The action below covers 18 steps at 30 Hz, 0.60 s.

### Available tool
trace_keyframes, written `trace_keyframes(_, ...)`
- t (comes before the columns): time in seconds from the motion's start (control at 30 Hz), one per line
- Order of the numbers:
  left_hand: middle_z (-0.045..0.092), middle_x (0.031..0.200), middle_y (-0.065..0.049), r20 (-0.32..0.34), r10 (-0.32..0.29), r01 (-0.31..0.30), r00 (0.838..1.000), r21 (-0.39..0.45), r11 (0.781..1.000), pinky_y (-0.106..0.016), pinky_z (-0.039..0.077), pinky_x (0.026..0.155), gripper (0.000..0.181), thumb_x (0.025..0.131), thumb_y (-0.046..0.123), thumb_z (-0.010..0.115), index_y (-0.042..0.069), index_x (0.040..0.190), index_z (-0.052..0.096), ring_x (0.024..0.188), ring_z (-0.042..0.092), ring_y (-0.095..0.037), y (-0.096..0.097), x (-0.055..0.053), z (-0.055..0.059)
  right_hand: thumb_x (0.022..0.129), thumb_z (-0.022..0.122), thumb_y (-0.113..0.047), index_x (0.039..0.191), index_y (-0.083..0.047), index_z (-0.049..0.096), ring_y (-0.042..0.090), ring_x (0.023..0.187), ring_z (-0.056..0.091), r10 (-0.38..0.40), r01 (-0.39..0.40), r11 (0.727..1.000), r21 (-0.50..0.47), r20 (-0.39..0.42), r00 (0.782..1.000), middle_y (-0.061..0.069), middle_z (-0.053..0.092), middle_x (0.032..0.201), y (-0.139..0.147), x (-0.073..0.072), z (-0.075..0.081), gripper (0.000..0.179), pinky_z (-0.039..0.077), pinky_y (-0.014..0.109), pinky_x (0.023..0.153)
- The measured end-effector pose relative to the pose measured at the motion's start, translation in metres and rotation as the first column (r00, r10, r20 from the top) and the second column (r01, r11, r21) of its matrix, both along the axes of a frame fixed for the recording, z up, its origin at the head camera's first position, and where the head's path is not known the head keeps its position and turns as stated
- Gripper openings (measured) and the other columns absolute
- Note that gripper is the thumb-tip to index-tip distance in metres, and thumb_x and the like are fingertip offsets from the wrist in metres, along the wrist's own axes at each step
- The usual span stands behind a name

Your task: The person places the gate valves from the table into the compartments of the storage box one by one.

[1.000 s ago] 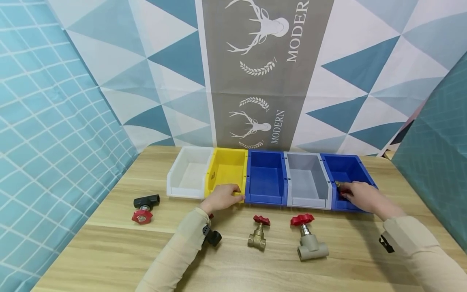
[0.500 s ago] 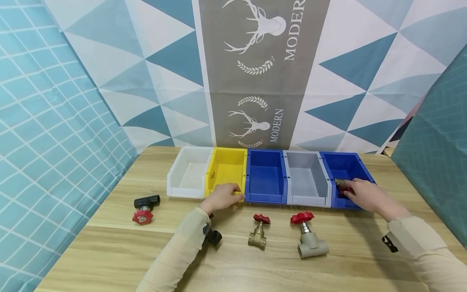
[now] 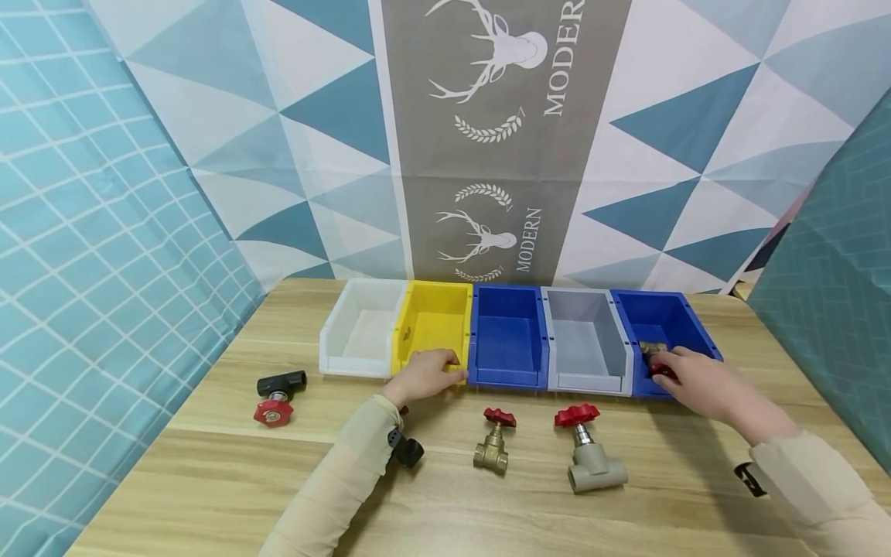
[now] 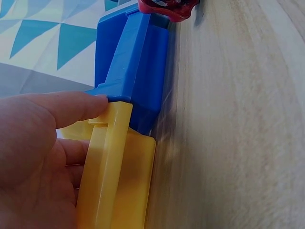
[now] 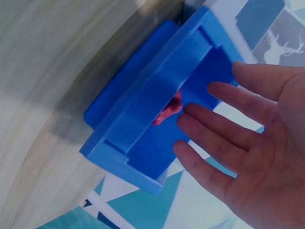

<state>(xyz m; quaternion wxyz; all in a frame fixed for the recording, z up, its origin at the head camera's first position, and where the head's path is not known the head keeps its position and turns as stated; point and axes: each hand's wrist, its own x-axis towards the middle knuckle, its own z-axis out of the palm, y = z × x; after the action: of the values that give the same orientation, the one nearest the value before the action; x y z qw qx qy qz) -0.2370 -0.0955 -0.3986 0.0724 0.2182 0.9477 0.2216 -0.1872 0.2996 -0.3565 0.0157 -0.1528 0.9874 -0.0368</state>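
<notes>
My left hand (image 3: 426,377) grips the front lip of the yellow bin (image 4: 102,176). Its thumb lies on the rim beside the blue middle bin (image 3: 508,379), the other fingers behind the lip. Over the front of the right-hand blue bin (image 5: 143,90), my right hand (image 3: 703,381) has its fingers spread and relaxed. A brass gate valve (image 3: 652,348) with a red handwheel (image 5: 169,110) lies in that bin, close to the fingertips; the wheel is partly hidden by the bin's front wall in the right wrist view.
White (image 3: 356,367) and grey (image 3: 590,384) bins complete the row. In front lie a black valve (image 3: 278,384), another black fitting (image 3: 409,452) partly under the left forearm, a brass valve (image 3: 492,455) and a grey tee valve (image 3: 595,472). A patterned cloth (image 3: 334,155) hangs behind.
My right hand has let go of the brass valve and drawn slightly right, so more of the valve shows in the bin. My left hand stays on the yellow bin.
</notes>
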Motion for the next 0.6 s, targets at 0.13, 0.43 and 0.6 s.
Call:
trace_keyframes(0.13, 0.066, 0.092, -0.002, -0.003, -0.005, 0.005, 1.000, -0.001, 1.000, -0.041, 0.034, 0.083, 0.030, 0.088, 0.036, 0.055, 0.008, 0.098, 0.061, 0.089, 0.059, -0.020, 0.000, 0.000, 0.000, 0.086, 0.060, -0.020, 0.108, -0.002, 0.061, 0.034, 0.088, 0.059, 0.034, -0.034, 0.998, -0.054, -0.002, 0.999, 0.016, 0.062, 0.097, -0.008, 0.012, 0.002, 0.028, 0.046, 0.052, 0.075)
trace_keyframes(0.43, 0.066, 0.094, -0.003, -0.006, 0.005, -0.005, 1.000, 0.014, 1.000, -0.037, 0.031, 0.080, 0.032, 0.088, 0.036, 0.055, 0.007, 0.100, 0.062, 0.091, 0.059, -0.020, 0.000, 0.000, -0.002, 0.088, 0.058, -0.027, 0.117, -0.009, 0.059, 0.030, 0.098, 0.059, 0.088, -0.071, 0.981, -0.180, 0.088, 0.992, 0.013, 0.062, 0.110, -0.026, 0.034, 0.012, 0.034, 0.048, 0.048, 0.079)
trace_keyframes(0.6, 0.066, 0.093, -0.002, -0.012, 0.005, -0.005, 1.000, 0.010, 1.000, -0.035, 0.029, 0.077, 0.031, 0.088, 0.036, 0.055, 0.007, 0.099, 0.062, 0.090, 0.059, -0.018, 0.000, 0.000, -0.003, 0.088, 0.058, -0.026, 0.114, -0.011, 0.061, 0.029, 0.098, 0.060, 0.116, -0.106, 0.982, -0.157, 0.055, 0.992, 0.010, 0.061, 0.109, -0.037, 0.042, 0.014, 0.031, 0.048, 0.047, 0.078)
